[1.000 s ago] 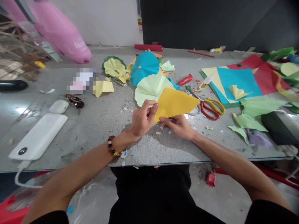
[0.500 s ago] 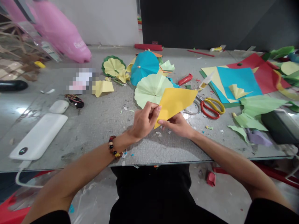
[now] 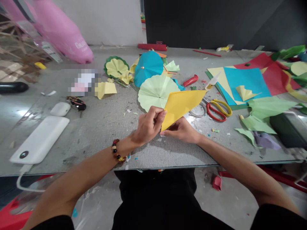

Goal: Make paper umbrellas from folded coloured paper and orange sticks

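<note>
A folded sheet of yellow paper [image 3: 183,103] is held tilted above the table. My left hand [image 3: 150,124] pinches its left edge between thumb and fingers. Below the lower corner, my right hand [image 3: 183,130] has its thumb and fingers closed at the paper's bottom edge; some of these fingers are hidden behind it. Just beyond the paper lies a pale green pleated paper disc [image 3: 155,91], partly covered by it. A blue pleated paper disc [image 3: 148,68] leans behind that one. Scissors with one red and one yellow handle [image 3: 217,111] lie to the right, beside a small glue bottle [image 3: 212,83].
Coloured paper sheets [image 3: 247,81] and green scraps [image 3: 266,110] lie at the right, near a dark box [image 3: 290,129]. A red-handled tool [image 3: 191,80] rests behind the scissors. On the left are a white power bank [image 3: 40,139], a white case [image 3: 60,109] and a pink bag [image 3: 64,35].
My right thumb has slid off the paper's front face down to its lower corner. The yellow paper has tipped slightly, its right tip shifting a little to the right. My left hand keeps its pinch.
</note>
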Action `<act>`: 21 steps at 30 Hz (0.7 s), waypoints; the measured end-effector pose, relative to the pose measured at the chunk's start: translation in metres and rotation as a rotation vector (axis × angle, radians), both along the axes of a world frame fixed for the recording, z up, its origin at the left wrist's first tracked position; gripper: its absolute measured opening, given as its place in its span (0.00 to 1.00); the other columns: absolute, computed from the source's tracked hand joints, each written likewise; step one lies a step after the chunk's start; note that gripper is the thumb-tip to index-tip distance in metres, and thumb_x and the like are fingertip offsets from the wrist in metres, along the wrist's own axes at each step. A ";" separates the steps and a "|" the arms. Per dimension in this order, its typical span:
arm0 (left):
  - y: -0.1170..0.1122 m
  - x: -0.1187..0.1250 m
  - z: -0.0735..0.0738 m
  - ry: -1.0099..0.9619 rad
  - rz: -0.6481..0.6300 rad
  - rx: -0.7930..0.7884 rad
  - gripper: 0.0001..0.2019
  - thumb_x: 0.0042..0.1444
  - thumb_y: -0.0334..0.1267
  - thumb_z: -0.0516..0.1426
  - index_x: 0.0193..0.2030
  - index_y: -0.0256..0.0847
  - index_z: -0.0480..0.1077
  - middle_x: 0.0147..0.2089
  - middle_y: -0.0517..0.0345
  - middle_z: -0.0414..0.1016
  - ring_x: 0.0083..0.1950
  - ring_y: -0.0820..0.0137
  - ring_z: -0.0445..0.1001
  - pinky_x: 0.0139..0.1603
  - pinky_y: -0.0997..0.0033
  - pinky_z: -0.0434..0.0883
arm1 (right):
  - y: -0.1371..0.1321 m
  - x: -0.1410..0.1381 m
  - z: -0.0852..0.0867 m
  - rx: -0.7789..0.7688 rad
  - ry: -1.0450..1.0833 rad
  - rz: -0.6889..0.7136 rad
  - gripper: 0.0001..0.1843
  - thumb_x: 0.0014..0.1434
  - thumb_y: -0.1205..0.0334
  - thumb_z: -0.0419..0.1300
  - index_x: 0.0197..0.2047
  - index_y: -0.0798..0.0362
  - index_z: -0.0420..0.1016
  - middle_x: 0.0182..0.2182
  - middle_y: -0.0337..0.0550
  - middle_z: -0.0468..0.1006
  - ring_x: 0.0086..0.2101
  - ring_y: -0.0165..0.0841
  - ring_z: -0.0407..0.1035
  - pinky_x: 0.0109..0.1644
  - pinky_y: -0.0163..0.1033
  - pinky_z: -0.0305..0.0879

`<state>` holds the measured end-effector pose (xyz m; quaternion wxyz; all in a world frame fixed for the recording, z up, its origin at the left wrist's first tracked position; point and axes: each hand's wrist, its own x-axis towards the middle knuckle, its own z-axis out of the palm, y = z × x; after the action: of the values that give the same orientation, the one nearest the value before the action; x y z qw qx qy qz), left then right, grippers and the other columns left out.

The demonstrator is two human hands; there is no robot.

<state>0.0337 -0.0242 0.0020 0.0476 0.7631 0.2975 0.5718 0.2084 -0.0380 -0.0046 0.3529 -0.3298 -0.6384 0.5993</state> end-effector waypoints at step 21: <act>0.013 -0.012 -0.002 -0.106 -0.230 -0.195 0.04 0.68 0.38 0.58 0.42 0.43 0.73 0.41 0.56 0.81 0.42 0.71 0.78 0.44 0.70 0.75 | 0.011 0.014 0.009 -0.094 0.152 -0.370 0.16 0.57 0.46 0.67 0.37 0.50 0.77 0.24 0.36 0.75 0.22 0.25 0.67 0.21 0.30 0.61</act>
<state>0.0221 -0.0112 -0.0005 0.2023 0.7526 0.2594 0.5705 0.2226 -0.0266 0.0041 0.4886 -0.4114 -0.5098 0.5763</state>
